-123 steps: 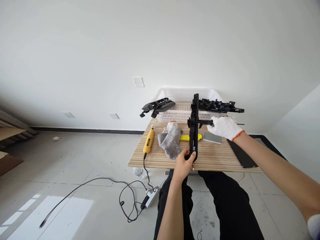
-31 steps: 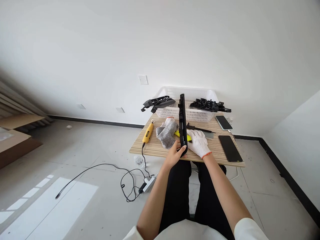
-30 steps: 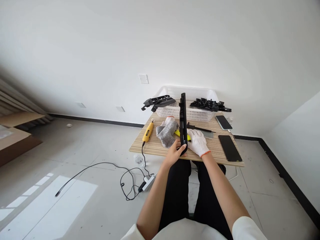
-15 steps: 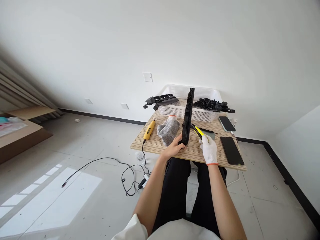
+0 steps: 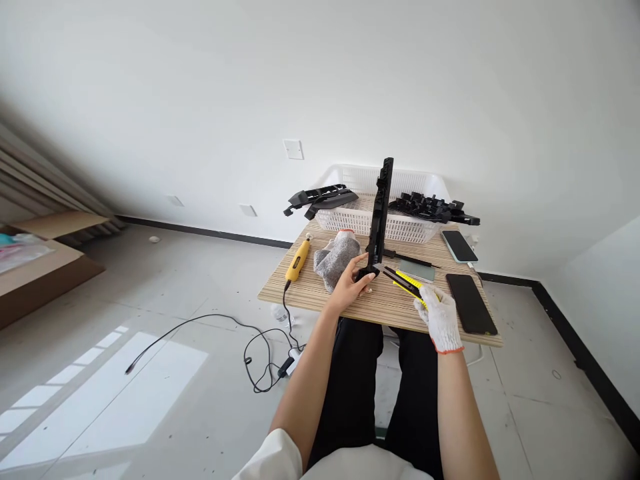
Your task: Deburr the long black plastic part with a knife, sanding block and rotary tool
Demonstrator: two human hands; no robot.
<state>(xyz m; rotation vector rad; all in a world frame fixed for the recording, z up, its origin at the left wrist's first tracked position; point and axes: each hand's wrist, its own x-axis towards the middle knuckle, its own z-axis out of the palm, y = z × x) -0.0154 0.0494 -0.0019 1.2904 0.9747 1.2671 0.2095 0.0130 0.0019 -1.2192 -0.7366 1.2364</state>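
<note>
While the left hand [image 5: 349,287] grips a ridged bar [image 5: 381,213], the knit-gloved right hand [image 5: 441,316] holds a cutter [image 5: 406,283].

Just one cutter [image 5: 409,283], one held black part [image 5: 380,217], one basket [image 5: 347,220], one power tool [image 5: 299,261], but two hands [image 5: 349,288], two dark-screened phones [image 5: 471,303].

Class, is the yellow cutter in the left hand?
No, the gloved right hand holds the yellow cutter; the left hand grips the black part.

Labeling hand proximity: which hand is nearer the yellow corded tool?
Left. The bare left hand is right of the corded tool, holding the lower end of the upright black part; the gloved right hand is farther right, gripping the yellow utility knife.
</note>
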